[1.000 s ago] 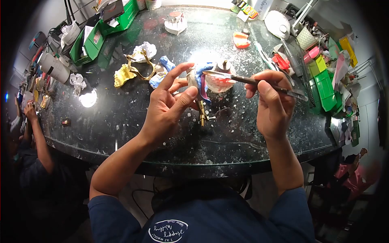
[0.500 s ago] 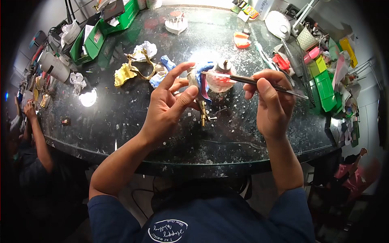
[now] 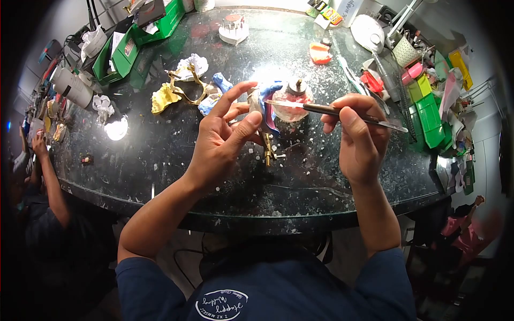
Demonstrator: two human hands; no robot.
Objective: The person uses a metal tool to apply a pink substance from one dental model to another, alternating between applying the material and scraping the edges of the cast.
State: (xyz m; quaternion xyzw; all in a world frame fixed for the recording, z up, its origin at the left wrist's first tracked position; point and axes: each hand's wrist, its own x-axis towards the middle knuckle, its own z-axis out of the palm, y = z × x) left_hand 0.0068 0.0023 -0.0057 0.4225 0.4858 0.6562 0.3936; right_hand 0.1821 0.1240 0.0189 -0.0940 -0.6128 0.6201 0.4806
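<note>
While the work is viewed from the head camera, a dental model on a brass articulator (image 3: 269,128) is seen held up over the middle of the dark worktop (image 3: 160,155), just above its surface and close under the bright reflection of a lamp, a position judged to give good light on the piece. The left hand (image 3: 222,142) is closed about the model from the left: thumb and lower fingers grip it, while the index finger is extended and raised clear, apparently so that the pink wax area stays exposed. The wrist is bent back and the forearm rises from the near left edge.

The right hand (image 3: 360,136) is closed in a pen-like pinch on a slim metal instrument (image 3: 332,111), which is laid almost level, its tip at the pink part of the model; whether it touches cannot be told. That grip is judged to favour fine control. The right forearm comes up from the near right.

Far left of the model, a yellow cast (image 3: 163,98) and crumpled tissue (image 3: 194,65) lie on the worktop. Green bins (image 3: 425,109) are ranged along the right edge. At the far left edge, another person's arm (image 3: 51,182) is noted, well apart.
</note>
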